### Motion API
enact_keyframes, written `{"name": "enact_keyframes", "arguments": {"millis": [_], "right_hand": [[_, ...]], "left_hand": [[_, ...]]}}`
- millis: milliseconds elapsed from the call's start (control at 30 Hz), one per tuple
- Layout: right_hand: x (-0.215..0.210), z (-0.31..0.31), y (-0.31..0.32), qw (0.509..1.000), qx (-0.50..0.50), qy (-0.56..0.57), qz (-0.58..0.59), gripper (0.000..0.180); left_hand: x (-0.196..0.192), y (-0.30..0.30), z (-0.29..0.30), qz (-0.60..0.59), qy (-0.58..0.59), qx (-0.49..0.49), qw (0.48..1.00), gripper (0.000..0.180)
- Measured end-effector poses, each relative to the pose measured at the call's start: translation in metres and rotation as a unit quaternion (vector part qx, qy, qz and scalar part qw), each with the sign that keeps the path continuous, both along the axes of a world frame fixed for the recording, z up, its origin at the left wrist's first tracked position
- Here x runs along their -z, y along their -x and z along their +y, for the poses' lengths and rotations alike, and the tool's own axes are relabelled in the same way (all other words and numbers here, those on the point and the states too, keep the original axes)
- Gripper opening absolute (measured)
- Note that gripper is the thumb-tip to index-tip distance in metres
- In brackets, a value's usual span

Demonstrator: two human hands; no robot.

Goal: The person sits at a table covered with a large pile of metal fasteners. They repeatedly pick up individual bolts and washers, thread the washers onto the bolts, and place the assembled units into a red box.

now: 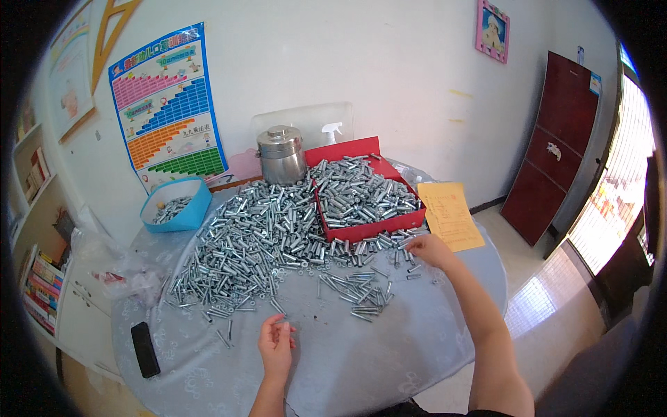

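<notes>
My left hand [276, 342] is low over the near middle of the table, its fingers curled together. A thin metal bolt [278, 307] shows right at its fingertips; whether they grip it I cannot tell. My right hand [431, 250] reaches to the right end of the heap, fingers bent down and drawn together at loose metal pieces by the red box's corner. What they hold is hidden. A large heap of silvery bolts and sleeves [236, 240] spreads over the table. A smaller group of bolts [365, 292] lies between my hands.
The open red box [372, 229] is piled with metal sleeves. Behind the heap stands a steel canister [281, 160]. A blue bin [189, 217] with metal pieces is at the left, a black phone [144, 349] nearer. Yellow paper [451, 215] lies at the right edge.
</notes>
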State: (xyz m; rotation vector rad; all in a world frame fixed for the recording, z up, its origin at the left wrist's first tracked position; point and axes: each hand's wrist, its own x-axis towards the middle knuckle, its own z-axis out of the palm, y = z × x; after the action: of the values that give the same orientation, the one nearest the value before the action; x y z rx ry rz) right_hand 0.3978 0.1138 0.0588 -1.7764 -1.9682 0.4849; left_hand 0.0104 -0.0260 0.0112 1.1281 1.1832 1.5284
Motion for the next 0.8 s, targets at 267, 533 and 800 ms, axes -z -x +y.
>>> {"name": "enact_keyframes", "arguments": {"millis": [267, 533, 800], "right_hand": [[0.024, -0.028, -0.001, 0.996, -0.018, -0.02, -0.085, 0.023], [0.028, -0.044, 0.0, 0.995, -0.008, -0.057, -0.083, 0.015], [0.004, -0.062, 0.062, 0.996, 0.031, -0.054, 0.064, 0.022]], "left_hand": [[0.003, 0.001, -0.002, -0.002, 0.009, 0.003, 1.0, 0.016], [0.006, -0.002, -0.003, 0.021, 0.019, 0.002, 1.0, 0.012], [-0.013, -0.017, -0.011, 0.31, -0.069, 0.063, 0.946, 0.009]]}}
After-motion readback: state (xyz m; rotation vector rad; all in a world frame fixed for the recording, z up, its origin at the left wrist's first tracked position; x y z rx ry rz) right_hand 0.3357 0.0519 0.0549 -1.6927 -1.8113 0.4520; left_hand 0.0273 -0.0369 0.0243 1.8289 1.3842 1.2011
